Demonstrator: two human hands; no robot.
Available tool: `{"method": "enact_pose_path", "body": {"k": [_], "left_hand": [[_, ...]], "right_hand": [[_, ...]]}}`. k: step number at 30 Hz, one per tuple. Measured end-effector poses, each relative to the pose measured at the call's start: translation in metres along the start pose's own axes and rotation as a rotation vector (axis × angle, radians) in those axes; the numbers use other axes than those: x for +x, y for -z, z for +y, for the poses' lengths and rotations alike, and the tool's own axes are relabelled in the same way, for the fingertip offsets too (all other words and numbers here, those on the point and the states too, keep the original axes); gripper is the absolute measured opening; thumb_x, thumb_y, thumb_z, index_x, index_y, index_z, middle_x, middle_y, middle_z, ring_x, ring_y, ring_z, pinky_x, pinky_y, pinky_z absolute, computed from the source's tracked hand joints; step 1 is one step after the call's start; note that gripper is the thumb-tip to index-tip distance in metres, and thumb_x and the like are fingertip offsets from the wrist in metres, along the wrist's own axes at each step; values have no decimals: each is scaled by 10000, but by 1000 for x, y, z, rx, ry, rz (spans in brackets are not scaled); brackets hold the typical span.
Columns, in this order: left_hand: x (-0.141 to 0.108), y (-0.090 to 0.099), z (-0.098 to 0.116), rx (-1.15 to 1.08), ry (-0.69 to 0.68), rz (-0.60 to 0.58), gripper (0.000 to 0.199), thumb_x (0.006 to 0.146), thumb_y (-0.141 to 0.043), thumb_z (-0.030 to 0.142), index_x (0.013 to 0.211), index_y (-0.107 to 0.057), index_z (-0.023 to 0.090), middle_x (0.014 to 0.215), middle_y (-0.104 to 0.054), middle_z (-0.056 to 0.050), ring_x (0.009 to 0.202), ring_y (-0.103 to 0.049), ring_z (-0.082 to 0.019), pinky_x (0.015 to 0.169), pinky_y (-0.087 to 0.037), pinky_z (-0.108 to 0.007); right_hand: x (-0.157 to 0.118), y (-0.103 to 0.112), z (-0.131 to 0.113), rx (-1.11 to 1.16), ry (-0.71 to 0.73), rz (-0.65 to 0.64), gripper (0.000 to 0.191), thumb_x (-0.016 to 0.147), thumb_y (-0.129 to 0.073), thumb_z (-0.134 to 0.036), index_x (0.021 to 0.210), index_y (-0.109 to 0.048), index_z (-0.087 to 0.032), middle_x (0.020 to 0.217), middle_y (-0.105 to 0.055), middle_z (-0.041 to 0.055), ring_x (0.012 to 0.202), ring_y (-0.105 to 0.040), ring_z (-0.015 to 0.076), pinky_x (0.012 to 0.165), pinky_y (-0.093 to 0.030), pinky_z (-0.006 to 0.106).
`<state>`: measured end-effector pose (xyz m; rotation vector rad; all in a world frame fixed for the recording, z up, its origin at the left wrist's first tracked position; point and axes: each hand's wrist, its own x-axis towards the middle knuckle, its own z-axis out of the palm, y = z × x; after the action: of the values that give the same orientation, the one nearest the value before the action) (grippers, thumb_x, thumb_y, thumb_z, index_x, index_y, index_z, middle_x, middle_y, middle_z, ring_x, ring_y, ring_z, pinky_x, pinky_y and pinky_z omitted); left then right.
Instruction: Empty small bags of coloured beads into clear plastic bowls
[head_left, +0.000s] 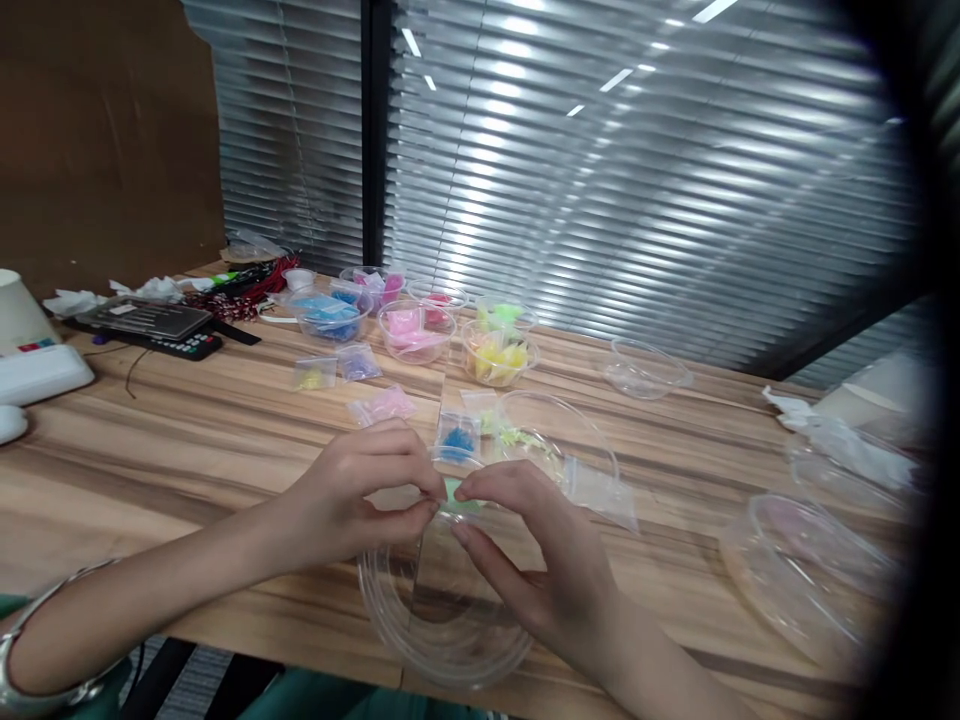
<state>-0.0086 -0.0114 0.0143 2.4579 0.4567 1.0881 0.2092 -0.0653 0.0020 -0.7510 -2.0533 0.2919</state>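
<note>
Over the clear round plastic container [390,620] near the table's front edge, both my hands meet at a small clear bag with green contents [463,500]. My left hand [371,490] pinches the bag's left side between thumb and fingers. The fingers of my right hand [559,555] are curled at its right side, index on the green part and thumb lower. Fingertips hide part of the bag. Just beyond lie a bag of blue bits [457,440], a pink bag [391,402] and an open clear tub with yellow-green pieces [517,436].
Farther back stand tubs with blue [330,315], pink [415,335] and yellow [499,358] contents. A clear lid [645,370] and stacked containers [795,580] are on the right. An empty-looking bag [604,492] lies near my right hand. A remote [191,346] sits left.
</note>
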Motion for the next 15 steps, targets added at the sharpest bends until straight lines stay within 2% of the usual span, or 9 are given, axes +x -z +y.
{"method": "enact_pose_path", "body": {"k": [3,7,11,15], "left_hand": [[-2,-2,-2,15,-55,-10,135,886,-626,54,909,-646,185,797,-649,-23,774,-611,-146,734,-506,-259],[0,-1,-2,15,-117,-6,145,907,-628,57,959,-639,192,811,-670,-18,764,-608,-137,787,-517,-288],[2,2,0,17,-93,-18,97,928,-654,104,989,-652,180,871,-681,-39,823,-630,-146,772,-521,-271],[0,2,0,85,-99,12,21,959,-637,166,944,-648,175,827,-654,-32,805,-605,-147,784,-524,-282]], "right_hand": [[-1,-2,-1,-12,23,-39,302,933,-591,-32,1166,-536,-216,982,-655,26,907,-599,147,810,-520,283],[0,0,-1,31,41,-6,292,901,-578,25,1083,-564,-203,939,-653,29,895,-610,150,808,-536,290],[1,4,-5,38,29,36,288,890,-567,43,1036,-576,-204,885,-657,19,866,-628,143,784,-539,280],[4,4,-8,32,20,69,281,894,-572,28,1048,-577,-207,859,-645,9,815,-619,132,736,-530,269]]}}
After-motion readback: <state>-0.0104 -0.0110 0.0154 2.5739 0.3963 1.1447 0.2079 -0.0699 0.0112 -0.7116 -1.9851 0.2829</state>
